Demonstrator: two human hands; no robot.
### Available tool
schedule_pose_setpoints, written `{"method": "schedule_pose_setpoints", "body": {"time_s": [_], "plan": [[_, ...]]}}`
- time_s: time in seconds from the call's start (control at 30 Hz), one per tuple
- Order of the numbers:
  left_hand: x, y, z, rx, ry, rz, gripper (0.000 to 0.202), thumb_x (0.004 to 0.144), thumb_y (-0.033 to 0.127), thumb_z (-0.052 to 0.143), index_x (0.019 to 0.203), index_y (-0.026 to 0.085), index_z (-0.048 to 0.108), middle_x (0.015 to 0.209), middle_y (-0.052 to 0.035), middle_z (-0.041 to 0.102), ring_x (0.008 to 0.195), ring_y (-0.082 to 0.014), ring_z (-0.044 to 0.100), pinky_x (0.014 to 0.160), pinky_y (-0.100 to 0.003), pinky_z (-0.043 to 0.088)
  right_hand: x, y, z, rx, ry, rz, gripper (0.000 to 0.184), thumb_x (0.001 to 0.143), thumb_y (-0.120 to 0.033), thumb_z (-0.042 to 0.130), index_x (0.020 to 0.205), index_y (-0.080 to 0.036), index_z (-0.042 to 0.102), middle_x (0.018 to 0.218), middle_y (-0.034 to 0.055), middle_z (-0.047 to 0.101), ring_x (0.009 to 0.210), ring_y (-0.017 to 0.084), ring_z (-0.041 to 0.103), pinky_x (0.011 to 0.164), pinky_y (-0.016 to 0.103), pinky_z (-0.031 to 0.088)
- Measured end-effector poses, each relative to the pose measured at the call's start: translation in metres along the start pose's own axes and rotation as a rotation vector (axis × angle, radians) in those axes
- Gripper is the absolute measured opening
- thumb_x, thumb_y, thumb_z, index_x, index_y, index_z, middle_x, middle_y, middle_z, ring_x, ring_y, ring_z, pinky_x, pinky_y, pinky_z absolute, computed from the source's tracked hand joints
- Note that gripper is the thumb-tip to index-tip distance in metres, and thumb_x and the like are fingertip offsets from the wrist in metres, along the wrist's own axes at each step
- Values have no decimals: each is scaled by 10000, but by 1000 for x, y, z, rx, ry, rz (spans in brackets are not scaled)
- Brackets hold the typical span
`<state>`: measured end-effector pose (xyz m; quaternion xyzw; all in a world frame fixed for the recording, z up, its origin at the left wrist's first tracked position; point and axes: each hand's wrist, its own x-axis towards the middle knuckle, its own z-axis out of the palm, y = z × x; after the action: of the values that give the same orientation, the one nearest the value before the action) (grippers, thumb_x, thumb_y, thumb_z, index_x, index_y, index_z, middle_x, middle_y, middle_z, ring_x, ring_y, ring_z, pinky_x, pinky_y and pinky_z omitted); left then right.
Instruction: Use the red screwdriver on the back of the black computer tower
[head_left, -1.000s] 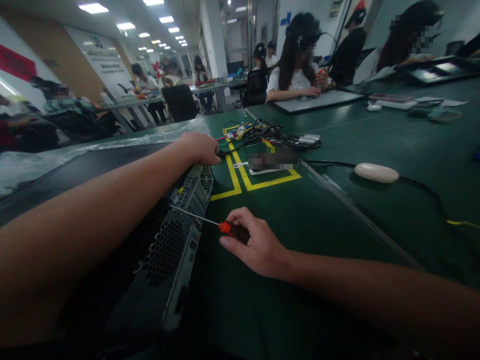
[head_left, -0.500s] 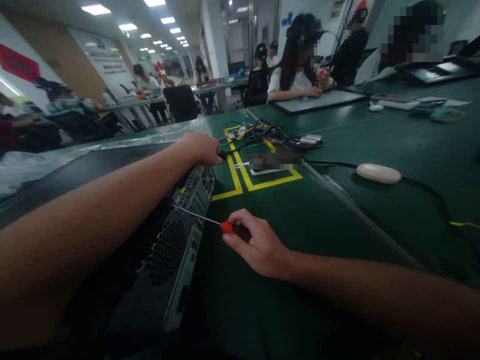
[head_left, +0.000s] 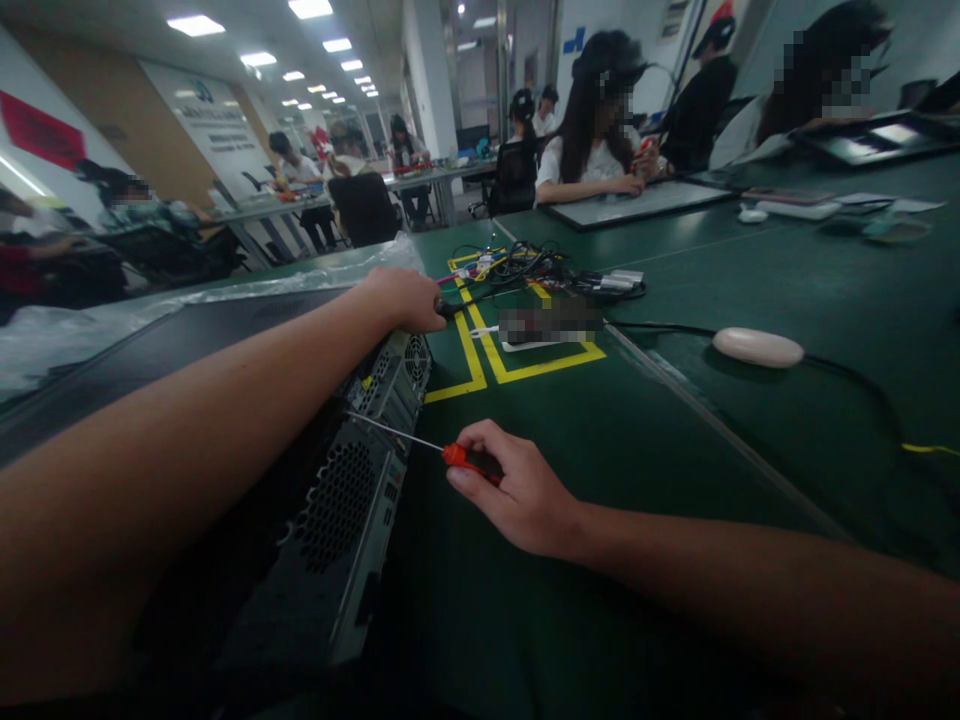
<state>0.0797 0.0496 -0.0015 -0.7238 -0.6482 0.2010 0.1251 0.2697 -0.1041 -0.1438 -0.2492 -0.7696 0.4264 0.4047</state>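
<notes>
A dark computer case (head_left: 337,500) lies on the table at my left, its perforated metal back panel facing right. My right hand (head_left: 521,485) is closed around the handle of a screwdriver (head_left: 469,462), red and black. Its long thin shaft points left, with the tip against the back panel, near the rim; the exact contact point is too small to tell. My left hand (head_left: 405,298) rests on the far corner of the case with its fingers curled. A black cable end (head_left: 448,309) shows right beside those fingers; whether they grip it or only the case, I cannot tell.
Tangled cables (head_left: 536,262) lie beyond the case, near yellow tape (head_left: 480,360) and a blurred-out dark object (head_left: 551,322). A white oval cable box (head_left: 757,347) sits at right. Clear plastic sheeting (head_left: 45,345) lies behind the case. Across the table a person (head_left: 592,150) works at a flat panel (head_left: 645,203).
The screwdriver handle has turned slightly in my right hand, showing more red now. Its tip stays at the same place on the panel. My left hand has not visibly moved.
</notes>
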Motion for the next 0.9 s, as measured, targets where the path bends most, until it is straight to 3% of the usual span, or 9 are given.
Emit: {"method": "schedule_pose_setpoints", "body": {"time_s": [0.43,0.73,0.9], "plan": [[1,-1,1,25,4,3,645,891,623,549,1433,308,700,1424,-122,715,1262,-373,650,996,-476,527,1,-3,-2,-45,-10,-11,85,1020,-297,624,1045,-216,620,915,9,662,779,168,593,767,322,472],[3,-2,2,-19,-1,-6,688,853,619,584,1437,277,704,1452,-150,692,1298,-416,630,1042,-510,494,2,-1,-1,-46,-9,-48,174,1068,-299,535,1037,-187,665,917,33,670,821,178,624,771,314,482],[3,-2,2,15,-11,-14,682,872,649,553,1449,310,687,1457,-119,695,1298,-381,628,1018,-464,505,0,-2,-1,-12,-3,6,170,999,-313,665,1122,-213,603,938,12,685,794,171,631,761,316,498]]}}
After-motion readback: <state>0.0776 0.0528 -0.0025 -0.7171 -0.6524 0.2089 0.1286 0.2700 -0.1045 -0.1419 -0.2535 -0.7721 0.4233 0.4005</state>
